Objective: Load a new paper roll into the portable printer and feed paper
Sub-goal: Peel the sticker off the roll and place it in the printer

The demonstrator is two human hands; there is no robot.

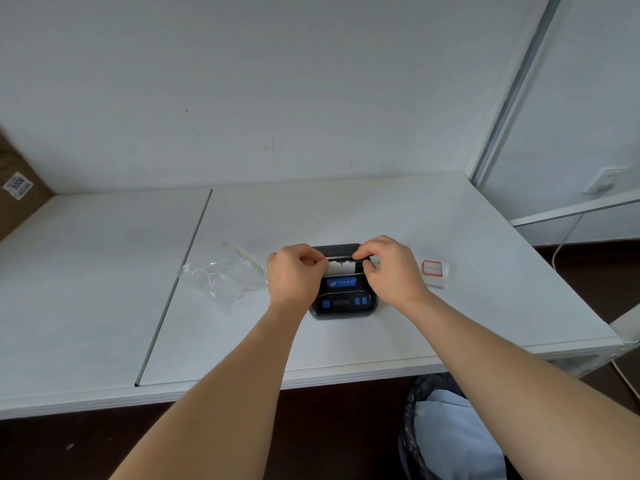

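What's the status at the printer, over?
Left hand and right hand both pinching the paper at the printer opening. Lid up. Plastic bag and label sheet lie clear beside it.
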